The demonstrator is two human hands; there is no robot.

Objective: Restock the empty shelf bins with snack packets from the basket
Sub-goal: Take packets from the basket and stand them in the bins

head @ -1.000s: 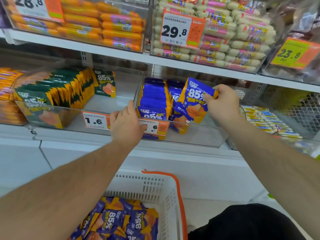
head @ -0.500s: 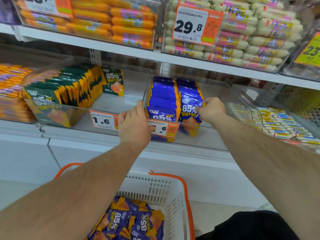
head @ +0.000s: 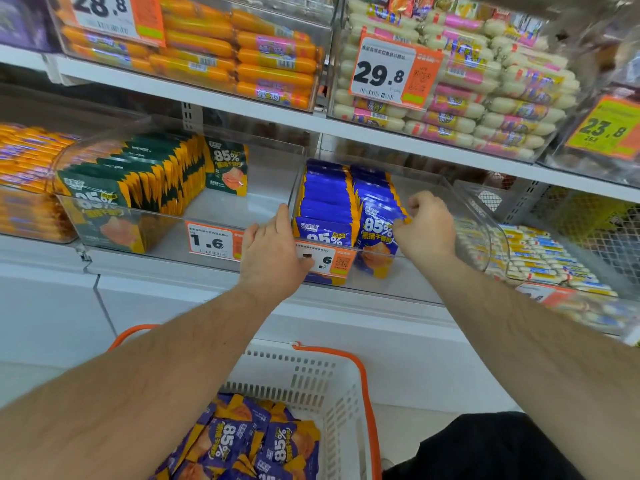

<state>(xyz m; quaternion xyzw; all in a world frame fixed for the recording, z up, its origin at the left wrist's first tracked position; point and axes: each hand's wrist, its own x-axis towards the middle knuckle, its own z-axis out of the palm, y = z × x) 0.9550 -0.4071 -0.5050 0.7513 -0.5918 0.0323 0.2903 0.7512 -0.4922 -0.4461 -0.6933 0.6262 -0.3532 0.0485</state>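
Observation:
A clear shelf bin (head: 446, 188) on the middle shelf holds two rows of blue-and-orange "85%" snack packets (head: 327, 202). My right hand (head: 427, 225) pinches the right edge of the front blue packet (head: 375, 233) in the right row, inside the bin. My left hand (head: 273, 252) rests on the bin's front left corner, fingers over the rim beside the price tag (head: 327, 261). Below, a white basket (head: 318, 386) with orange handles holds several more blue packets (head: 249, 441).
A second clear bin (head: 263, 199) to the left holds green "85%" packets (head: 138, 174), with bare floor on its right side. Sausage bins fill the upper shelf (head: 277, 116). White sausages (head: 540, 258) lie in the bin to the right. My dark-clothed knee (head: 485, 448) is at lower right.
My right hand brought the blue packet down from above the bin into the front of the right row. My left hand stayed on the bin's front corner.

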